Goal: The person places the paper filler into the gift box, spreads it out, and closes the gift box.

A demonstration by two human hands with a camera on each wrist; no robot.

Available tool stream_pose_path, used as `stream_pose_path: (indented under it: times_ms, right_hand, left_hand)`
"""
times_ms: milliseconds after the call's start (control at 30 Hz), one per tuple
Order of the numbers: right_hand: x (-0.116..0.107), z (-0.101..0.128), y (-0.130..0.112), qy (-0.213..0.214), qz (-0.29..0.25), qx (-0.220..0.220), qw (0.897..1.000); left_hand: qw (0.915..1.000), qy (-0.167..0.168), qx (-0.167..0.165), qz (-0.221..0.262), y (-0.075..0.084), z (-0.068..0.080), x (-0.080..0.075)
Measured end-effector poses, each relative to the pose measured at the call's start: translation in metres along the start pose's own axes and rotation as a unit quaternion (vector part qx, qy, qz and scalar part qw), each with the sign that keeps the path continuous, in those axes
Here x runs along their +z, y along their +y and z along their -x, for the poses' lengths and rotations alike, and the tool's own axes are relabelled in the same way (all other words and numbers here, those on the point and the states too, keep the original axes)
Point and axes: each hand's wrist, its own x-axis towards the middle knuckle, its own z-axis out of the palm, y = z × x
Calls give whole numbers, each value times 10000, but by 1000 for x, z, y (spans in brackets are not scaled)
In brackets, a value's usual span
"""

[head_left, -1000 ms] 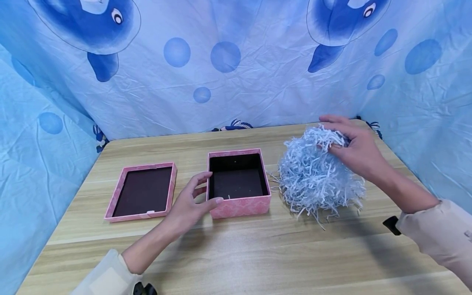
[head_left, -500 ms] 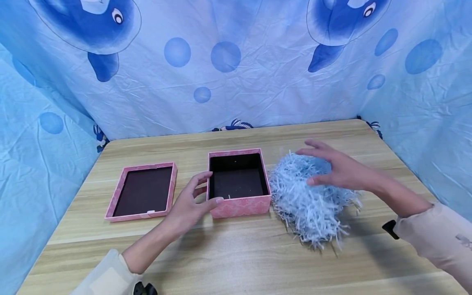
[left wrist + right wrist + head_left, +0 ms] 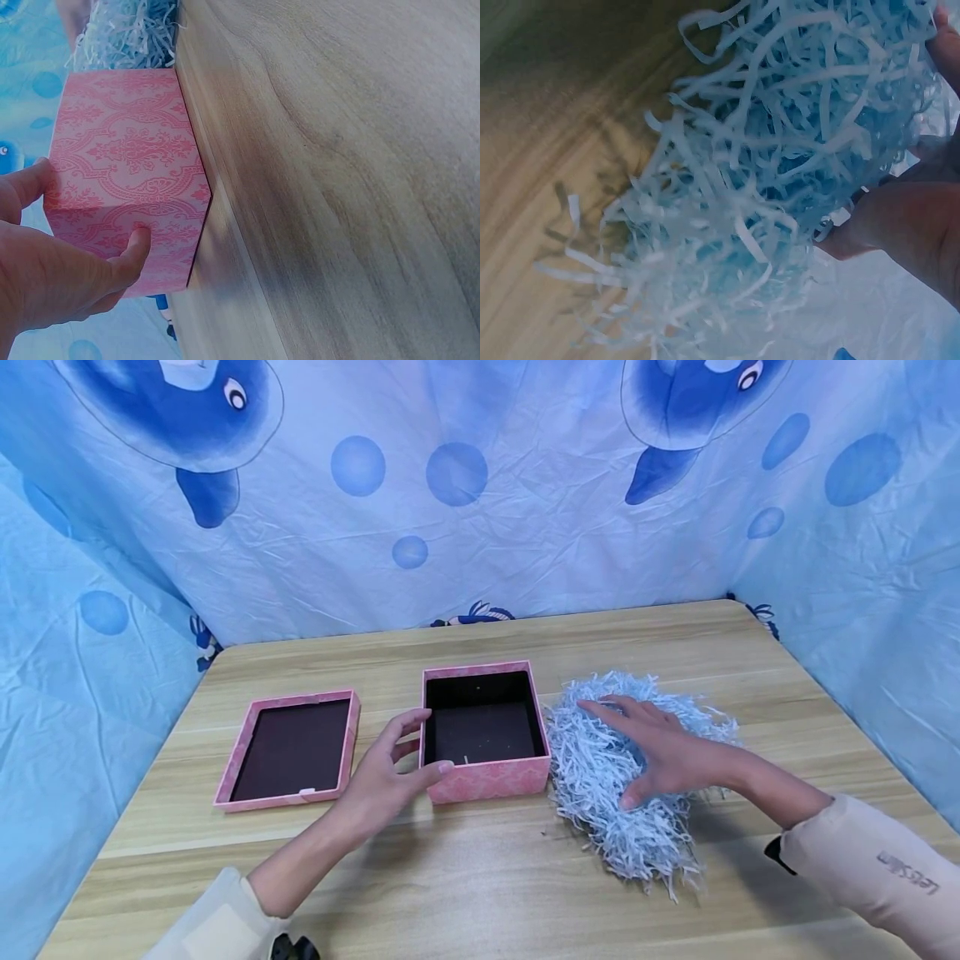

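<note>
My left hand (image 3: 382, 781) holds the near left corner of a pink patterned box (image 3: 491, 782), thumb on its front wall and fingers at the left rim. Its black inside shows a few tiny scraps. In the left wrist view, the thumb lies against the patterned side of the box (image 3: 135, 142). Just right of the box lies a loose heap of pale blue shredded paper (image 3: 600, 777). My right hand (image 3: 671, 753) is over the heap, palm down with fingers and thumb spread. The right wrist view shows thin curled strips of shredded paper (image 3: 780, 150) beside the fingers.
A shallow pink lid (image 3: 292, 752) lies inside up to the left of the box. The wooden table (image 3: 480, 885) ends at a blue curtain (image 3: 540, 560) printed with whales, which also hangs on both sides. Shreds stick out from the heap toward the near edge.
My right hand has let go of the lifted tuft of shredded paper and come down onto the heap, which is now flatter and spread nearer the box. The left hand has not moved.
</note>
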Motion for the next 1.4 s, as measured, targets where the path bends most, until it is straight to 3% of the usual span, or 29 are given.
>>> stream_pose_path:
  times_ms: [333, 767, 1133, 1267, 1400]
  right_hand:
    - [15, -5, -2, 248, 556, 276, 9978]
    - [31, -4, 8, 672, 1031, -52, 9924]
    - [22, -5, 11, 995, 505, 85, 9937]
    - [5, -3, 10, 1193, -146, 400, 9919]
    - [-18, 1, 10, 1639, -652, 535, 9829]
  left_hand:
    - [10000, -4, 17, -15, 0, 0, 0]
    - [10000, 7, 39, -45, 0, 0, 1]
    - [10000, 36, 10, -55, 0, 0, 1]
    - [10000, 27, 0, -55, 0, 0, 1]
    - [10000, 14, -2, -55, 0, 0, 1]
